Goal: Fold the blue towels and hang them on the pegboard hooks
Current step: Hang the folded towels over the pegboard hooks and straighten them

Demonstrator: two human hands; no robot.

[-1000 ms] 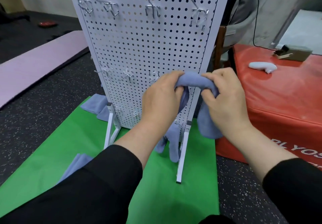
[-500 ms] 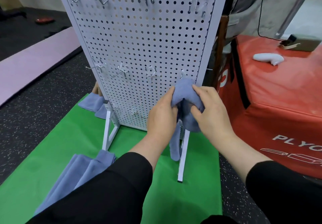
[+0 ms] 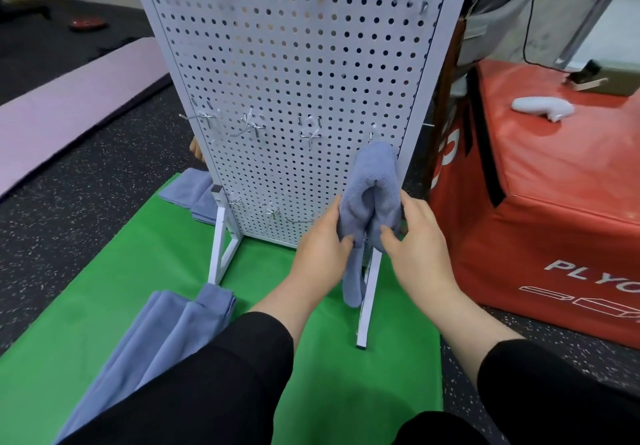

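A folded blue towel (image 3: 375, 174) hangs draped over the rightmost hook of the middle row on the white pegboard (image 3: 294, 64). My left hand (image 3: 322, 247) pinches the towel's left lower fold. My right hand (image 3: 415, 240) touches its right lower fold with the fingers curled on the cloth. A strip of the towel dangles down beside the stand's right leg. Another blue towel (image 3: 162, 337) lies on the green mat (image 3: 339, 375) by my left sleeve. More blue towels (image 3: 192, 192) lie behind the pegboard's left foot.
Empty hooks (image 3: 311, 129) line the middle row, with others along the top and bottom rows. A red plyo box (image 3: 554, 202) stands close on the right with a white object (image 3: 542, 107) on top. A pink mat (image 3: 69, 105) lies left. Another person's hand (image 3: 196, 148) shows behind the board.
The towel went from being bunched between both hands to hanging on the hook. Both hands slid down from its top to its lower folds. The view tilted downward.
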